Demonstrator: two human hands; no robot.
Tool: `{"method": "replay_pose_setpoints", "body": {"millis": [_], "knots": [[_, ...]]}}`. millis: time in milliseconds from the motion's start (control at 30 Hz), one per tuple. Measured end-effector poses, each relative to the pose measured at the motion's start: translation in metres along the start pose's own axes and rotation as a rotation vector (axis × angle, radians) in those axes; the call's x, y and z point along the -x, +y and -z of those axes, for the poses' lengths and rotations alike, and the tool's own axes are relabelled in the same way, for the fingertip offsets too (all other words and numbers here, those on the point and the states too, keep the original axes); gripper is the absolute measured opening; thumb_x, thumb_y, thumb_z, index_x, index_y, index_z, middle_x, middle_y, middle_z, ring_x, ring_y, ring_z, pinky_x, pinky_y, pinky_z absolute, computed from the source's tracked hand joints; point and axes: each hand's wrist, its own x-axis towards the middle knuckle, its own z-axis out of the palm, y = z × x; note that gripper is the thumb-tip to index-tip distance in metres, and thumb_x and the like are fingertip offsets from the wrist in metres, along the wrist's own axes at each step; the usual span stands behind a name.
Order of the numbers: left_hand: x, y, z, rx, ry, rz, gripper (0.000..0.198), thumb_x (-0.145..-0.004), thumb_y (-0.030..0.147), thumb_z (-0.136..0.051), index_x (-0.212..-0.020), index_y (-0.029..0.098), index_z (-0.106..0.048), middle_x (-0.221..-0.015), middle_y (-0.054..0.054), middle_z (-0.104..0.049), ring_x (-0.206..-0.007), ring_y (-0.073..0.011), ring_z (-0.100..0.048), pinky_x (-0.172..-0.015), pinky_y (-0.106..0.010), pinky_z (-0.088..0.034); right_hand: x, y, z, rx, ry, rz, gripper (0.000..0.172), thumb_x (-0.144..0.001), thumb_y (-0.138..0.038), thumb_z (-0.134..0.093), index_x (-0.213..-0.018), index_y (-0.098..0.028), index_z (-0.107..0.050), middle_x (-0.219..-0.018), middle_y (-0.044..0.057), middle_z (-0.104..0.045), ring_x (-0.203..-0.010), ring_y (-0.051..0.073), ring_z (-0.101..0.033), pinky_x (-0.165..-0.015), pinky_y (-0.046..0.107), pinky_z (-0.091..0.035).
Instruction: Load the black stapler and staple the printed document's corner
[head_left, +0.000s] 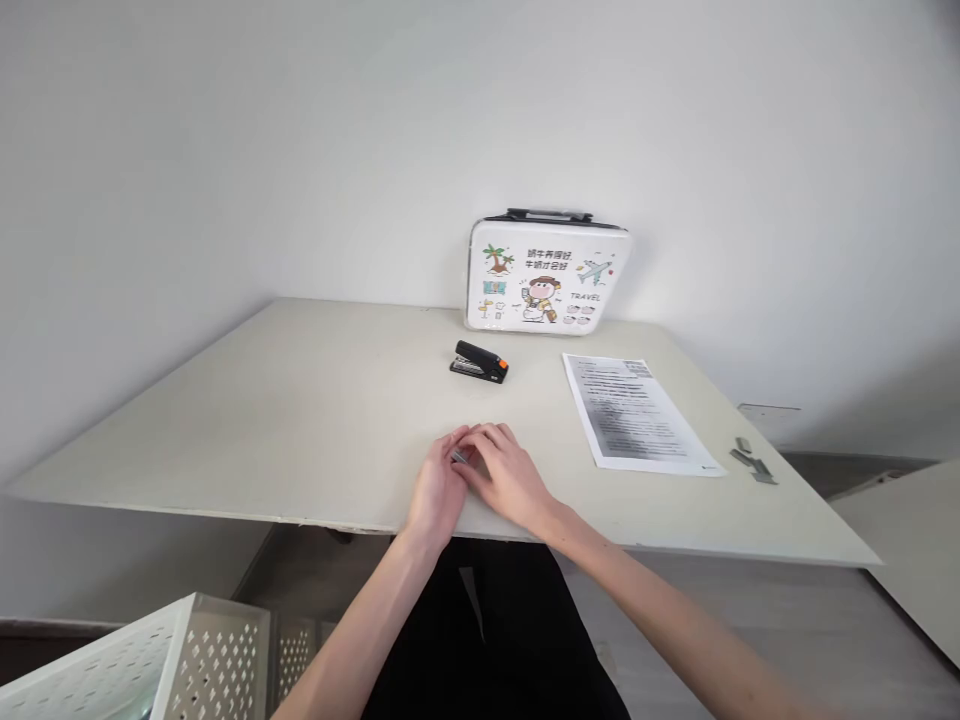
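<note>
Near the table's front edge, my left hand (439, 487) and my right hand (510, 475) meet, fingers bent around a small grey metal piece (459, 456) that looks like a strip of staples. My fingers partly cover it. Just beyond them lies a black stapler (478, 362) with an orange tip on its right end. A printed sheet of paper (637, 415) rests flat to the right of my hands. Several grey staple strips (761, 470) are scattered near the table's right edge.
A white case (547, 278) with cartoon pictures stands upright at the back against the wall. The pale table (225, 400) ends close in front of me. Below it at the lower left is a white perforated basket (225, 660).
</note>
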Motion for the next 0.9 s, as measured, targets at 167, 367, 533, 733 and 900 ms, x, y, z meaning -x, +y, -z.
{"method": "replay_pose_setpoints", "body": {"millis": [167,367,533,733,900], "knots": [[0.011,-0.023,-0.037,-0.059,-0.098,0.082,0.026,-0.103,0.025,-0.050,-0.109,0.015,-0.073,-0.130,-0.013,-0.069,-0.134,-0.0241,-0.060,-0.113,-0.033,-0.050,0.019,0.011,0.038,0.085,0.060,-0.026,0.007,-0.102,-0.023,-0.062,-0.107,-0.025,-0.066,-0.110,0.006,-0.069,-0.105,0.026,-0.061,-0.090,0.042,-0.055],[0.003,-0.008,-0.033,-0.594,-0.393,-0.134,0.037,-0.095,0.052,-0.061,-0.111,0.020,-0.071,-0.133,-0.014,-0.070,-0.127,-0.0317,-0.065,-0.110,-0.045,-0.050,0.072,0.066,0.131,0.171,0.197,-0.163,0.015,-0.105,-0.033,-0.054,-0.103,-0.024,-0.065,-0.106,0.007,-0.070,-0.103,0.026,-0.065,-0.091,0.041,-0.051],[-0.020,0.048,0.020,-1.161,-0.236,-0.417,0.053,-0.083,0.070,-0.064,-0.104,0.021,-0.069,-0.105,-0.010,-0.078,-0.100,-0.0306,-0.074,-0.101,-0.046,-0.055,0.147,0.151,0.196,0.481,0.338,-0.397,0.027,-0.103,-0.044,-0.051,-0.100,-0.023,-0.068,-0.107,0.010,-0.071,-0.104,0.030,-0.064,-0.091,0.043,-0.049],[-0.025,0.062,0.042,-1.358,-0.257,-0.480,0.053,-0.089,0.072,-0.055,-0.104,0.024,-0.072,-0.106,-0.008,-0.079,-0.104,-0.0293,-0.074,-0.097,-0.040,-0.057,0.187,0.210,0.217,0.727,0.425,-0.513,0.029,-0.099,-0.042,-0.051,-0.099,-0.020,-0.070,-0.116,0.016,-0.067,-0.106,0.034,-0.059,-0.092,0.049,-0.047],[-0.026,0.060,0.043,-1.366,-0.219,-0.482,0.054,-0.089,0.073,-0.054,-0.106,0.025,-0.072,-0.106,-0.007,-0.079,-0.105,-0.0289,-0.074,-0.096,-0.039,-0.057,0.180,0.184,0.191,0.551,0.586,-0.514,0.029,-0.096,-0.037,-0.052,-0.116,-0.021,-0.066,-0.122,0.017,-0.066,-0.118,0.034,-0.058,-0.099,0.051,-0.048]]}}
